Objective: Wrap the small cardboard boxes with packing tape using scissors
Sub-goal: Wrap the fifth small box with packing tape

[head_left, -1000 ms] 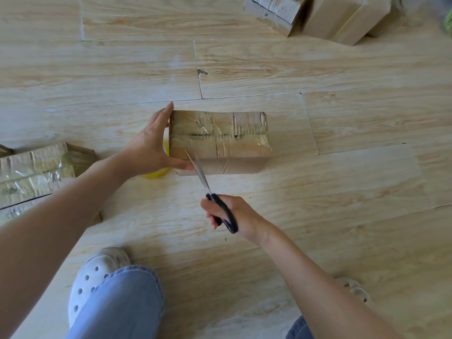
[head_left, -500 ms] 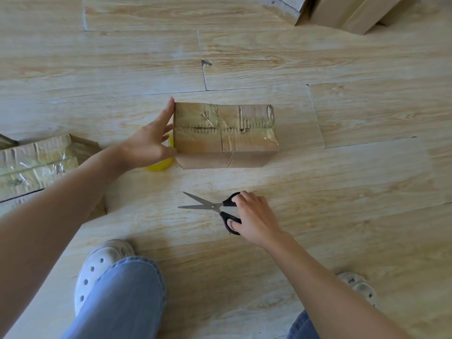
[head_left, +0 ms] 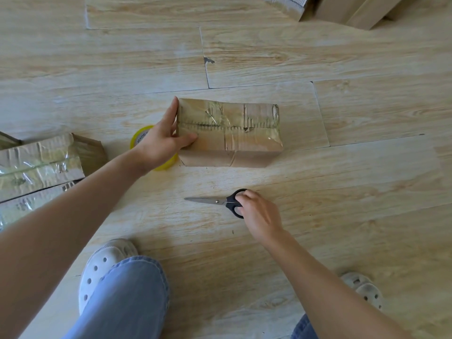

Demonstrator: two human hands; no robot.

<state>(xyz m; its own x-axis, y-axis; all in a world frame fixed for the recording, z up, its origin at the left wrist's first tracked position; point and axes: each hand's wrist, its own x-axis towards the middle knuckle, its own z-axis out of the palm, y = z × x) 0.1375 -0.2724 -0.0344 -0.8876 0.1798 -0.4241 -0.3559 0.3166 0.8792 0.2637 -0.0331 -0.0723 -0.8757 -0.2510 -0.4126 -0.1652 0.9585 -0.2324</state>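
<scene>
The left hand [head_left: 159, 143] is gripping the left end of the cardboard box [head_left: 244, 135], thumb lying across its taped top and fingers running up the end face, while the box is sitting flat on the wooden floor [head_left: 354, 192] in the middle of the view. The yellow tape roll [head_left: 139, 141] is peeking out just beside that end, half hidden under the hand. Nearer the person, the right hand [head_left: 260, 214] is curling its fingers over the black handles of the scissors [head_left: 210, 200], which are lying on the floor with blades together, pointing left.
</scene>
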